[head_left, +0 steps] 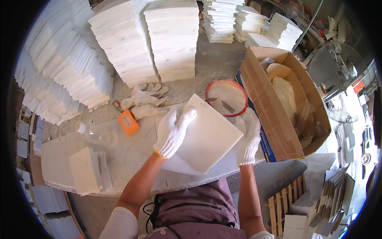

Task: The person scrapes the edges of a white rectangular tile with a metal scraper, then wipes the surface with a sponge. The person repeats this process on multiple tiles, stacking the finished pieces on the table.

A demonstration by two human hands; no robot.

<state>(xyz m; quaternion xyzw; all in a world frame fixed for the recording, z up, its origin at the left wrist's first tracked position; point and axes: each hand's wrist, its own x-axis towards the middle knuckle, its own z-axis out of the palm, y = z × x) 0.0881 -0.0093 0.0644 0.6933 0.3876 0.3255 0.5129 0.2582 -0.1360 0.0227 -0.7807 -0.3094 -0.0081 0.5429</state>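
Observation:
A square white stone tile [209, 135] lies tilted over the marble worktop [131, 155], held between both gloved hands. My left hand [173, 131], in a white knit glove, presses flat on the tile's upper left face. On the tile's right edge my right hand [248, 137], also gloved, grips it from the side and below. Just behind the tile stands a red-rimmed bowl [227, 97] of white paste with a small trowel in it.
An open cardboard box [284, 99] with plastic bags stands at the right. Spare white gloves [145, 99], an orange tool [128, 121], a clear plastic bottle [93, 133] and a small tile stack [87, 171] lie on the worktop. Tall stacks of white tiles [151, 44] fill the back and left.

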